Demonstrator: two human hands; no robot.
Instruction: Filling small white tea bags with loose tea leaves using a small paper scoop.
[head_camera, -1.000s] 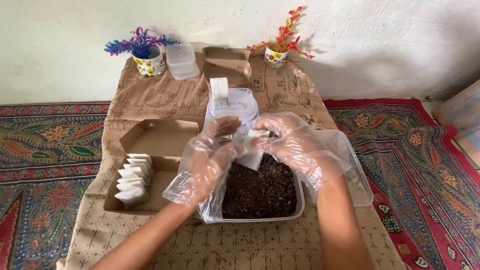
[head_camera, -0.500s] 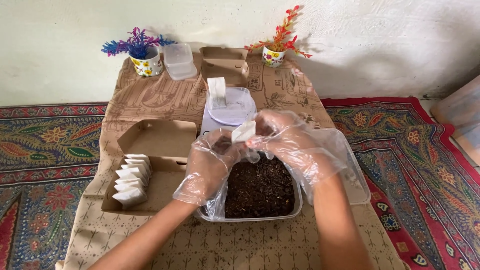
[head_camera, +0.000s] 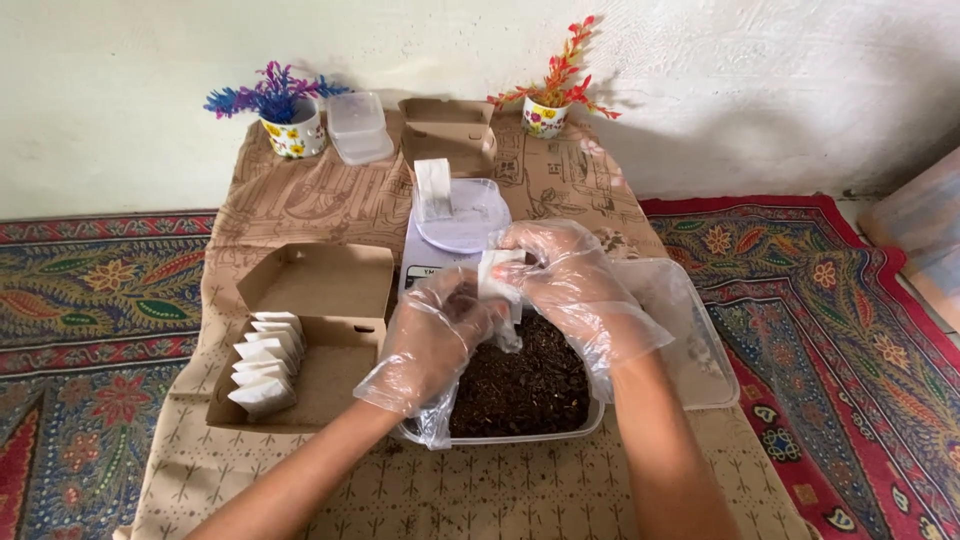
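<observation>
Both gloved hands, left hand (head_camera: 432, 335) and right hand (head_camera: 570, 285), pinch one small white sachet (head_camera: 495, 272) above the container of dark loose tea (head_camera: 520, 375). Several finished sachets (head_camera: 262, 358) are filed in the cardboard box (head_camera: 330, 285); much loose tea remains. The scale (head_camera: 455, 215) stands behind.

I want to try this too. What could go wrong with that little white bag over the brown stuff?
1. Both hands, left hand and right hand, hold the small white sachet above the tub of dark loose material; tipping it might spill grains onto the paper table cover.
2. The loose plastic gloves might slip.
</observation>
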